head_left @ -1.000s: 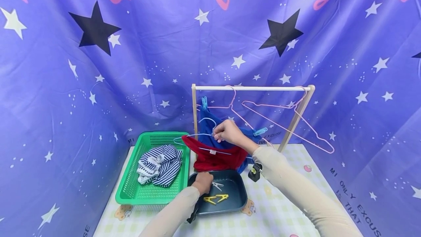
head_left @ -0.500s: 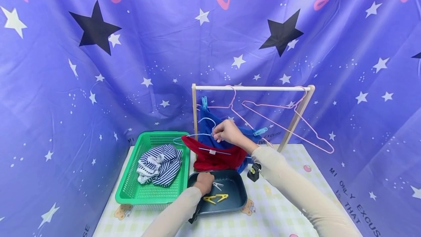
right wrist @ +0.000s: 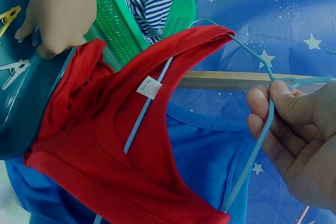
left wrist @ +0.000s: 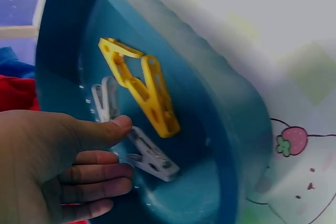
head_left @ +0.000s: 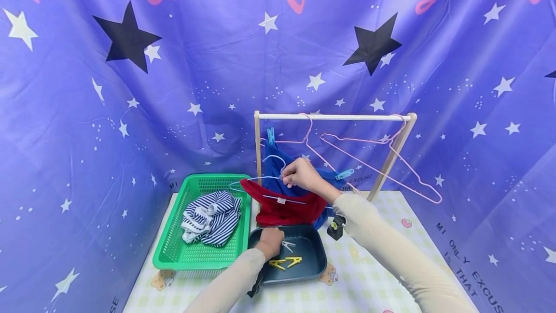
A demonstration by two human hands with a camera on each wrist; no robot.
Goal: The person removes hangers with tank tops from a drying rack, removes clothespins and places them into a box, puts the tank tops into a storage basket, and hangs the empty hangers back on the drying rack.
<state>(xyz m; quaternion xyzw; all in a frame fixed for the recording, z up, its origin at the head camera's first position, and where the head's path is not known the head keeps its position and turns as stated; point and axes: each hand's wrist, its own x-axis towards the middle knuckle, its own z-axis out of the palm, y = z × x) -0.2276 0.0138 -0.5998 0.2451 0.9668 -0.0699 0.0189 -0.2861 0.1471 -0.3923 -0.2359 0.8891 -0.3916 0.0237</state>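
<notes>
A light blue wire hanger (right wrist: 261,129) carries a small red sleeveless top (head_left: 284,211) with a white tag at its neckline. My right hand (head_left: 300,176) pinches the hanger below its hook, holding the top in front of a blue garment (right wrist: 205,145). Inside a dark tray (head_left: 320,255), my left hand (left wrist: 79,163) has thumb and fingers at either side of a grey clothespin (left wrist: 155,158), pinching its handle ends. Beside the thumb lies another grey clothespin (left wrist: 106,98). Two yellow clothespins (left wrist: 157,98) rest close together in the same tray.
A wooden rack (head_left: 334,117) stands behind, bearing pink hangers (head_left: 393,145). Blue clothespins (head_left: 344,174) clip the blue garment to one hanger. At the left is a green basket (head_left: 167,245) with striped clothing (head_left: 213,219) in it. A purple star-patterned curtain (head_left: 217,86) surrounds the checked table (head_left: 369,274).
My left hand has shifted very slightly to the right within the tray. The right hand, hanger and red top stay in place.
</notes>
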